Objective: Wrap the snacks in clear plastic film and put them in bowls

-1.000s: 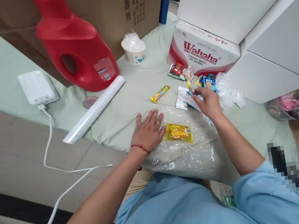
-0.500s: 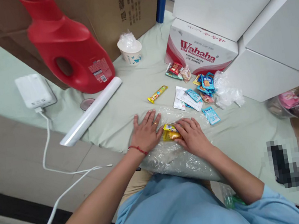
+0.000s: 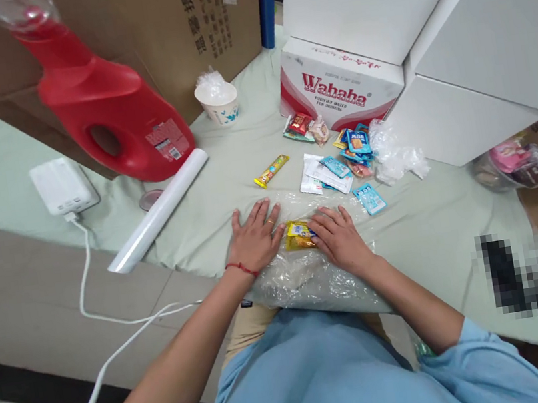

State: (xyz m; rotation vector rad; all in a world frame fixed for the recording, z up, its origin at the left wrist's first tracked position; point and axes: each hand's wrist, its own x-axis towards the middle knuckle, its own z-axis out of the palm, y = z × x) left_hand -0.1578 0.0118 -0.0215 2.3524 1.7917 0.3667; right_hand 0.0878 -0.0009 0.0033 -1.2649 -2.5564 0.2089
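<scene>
Near the front edge of the desk (image 3: 435, 230), our yellow packet (image 3: 298, 236) — likely light and soft, best pinched endwise — lies beside our splayed left hand (image 3: 253, 239), partly under our right hand (image 3: 340, 239), grip unclear.

Yellow pkt (image 3: 297, 237), lt-blue sachet (image 3: 370, 199), red jug (image 3: 133, 107); white cup (image 3: 216, 111) w/ blue pattern, pale-grn cloth (image 3: 437, 244)

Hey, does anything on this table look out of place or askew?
The long, glossy white roll lies slanted, its near end jutting past the edge of the pale green cloth-covered table, over the grey tiled floor; that looks precarious. The thin, clear plastic sheet is wrinkled toward the front. I see no spill.
</scene>
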